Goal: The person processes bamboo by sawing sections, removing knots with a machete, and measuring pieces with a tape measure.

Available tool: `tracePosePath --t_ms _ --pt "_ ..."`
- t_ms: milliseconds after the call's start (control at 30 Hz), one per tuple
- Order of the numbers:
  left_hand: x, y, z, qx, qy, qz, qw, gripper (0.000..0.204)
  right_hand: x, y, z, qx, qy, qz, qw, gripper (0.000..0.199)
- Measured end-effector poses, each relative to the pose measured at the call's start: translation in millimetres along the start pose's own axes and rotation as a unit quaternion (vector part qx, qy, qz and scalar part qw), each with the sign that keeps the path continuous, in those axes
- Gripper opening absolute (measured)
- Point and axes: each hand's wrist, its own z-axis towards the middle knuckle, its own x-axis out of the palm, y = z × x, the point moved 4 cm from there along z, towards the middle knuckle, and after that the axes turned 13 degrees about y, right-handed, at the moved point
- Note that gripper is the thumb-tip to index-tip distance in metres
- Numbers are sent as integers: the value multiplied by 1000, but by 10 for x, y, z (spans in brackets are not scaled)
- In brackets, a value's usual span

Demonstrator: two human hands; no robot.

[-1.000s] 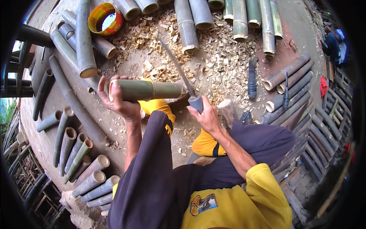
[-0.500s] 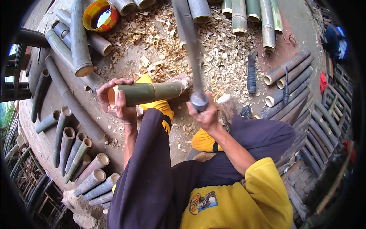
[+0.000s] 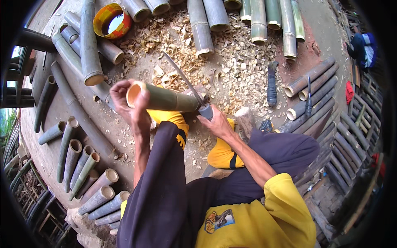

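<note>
My left hand [image 3: 134, 109] holds a green bamboo tube [image 3: 163, 99] by its open near-left end, the thumb on the rim and the fingers at the far side. The tube lies slanted above my left knee, its other end by a wooden block [image 3: 201, 89]. My right hand [image 3: 219, 123] is closed round the grey handle of a machete. The narrow machete blade [image 3: 180, 74] points up and to the left, passing just beyond the tube's right end. Whether the blade touches the tube, I cannot tell.
Wood chips [image 3: 240, 62] cover the ground ahead. A dark-handled tool [image 3: 271, 84] lies to the right, near a screwdriver-like tool [image 3: 309, 101] on stacked bamboo [image 3: 310, 76]. Cut bamboo tubes [image 3: 71, 153] stand at left. A red-yellow container [image 3: 98, 21] sits at the far left.
The machete has come down from a raised, blurred position to lie leftward beside the tube. The tube's open end has turned more toward me, and my right hand has moved slightly left.
</note>
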Motion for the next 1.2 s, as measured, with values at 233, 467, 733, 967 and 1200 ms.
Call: tracePosePath --t_ms 233,467,733,967,1200 --pt "1 27 -59 74 -90 -16 993 43 -214 763 -453 -151 -140 -2 979 37" --pt "-18 15 -25 93 -75 4 993 29 -89 -28 -29 21 -18 -16 999 41" --pt "-80 46 -153 123 0 -53 991 31 -40 74 -135 -30 -71 13 997 37" --pt "-148 16 -176 129 50 -42 990 38 -163 366 -247 -87 -58 36 994 35" --pt "-279 142 -100 -14 -5 -22 1000 50 -36 -134 66 13 36 -22 999 38"
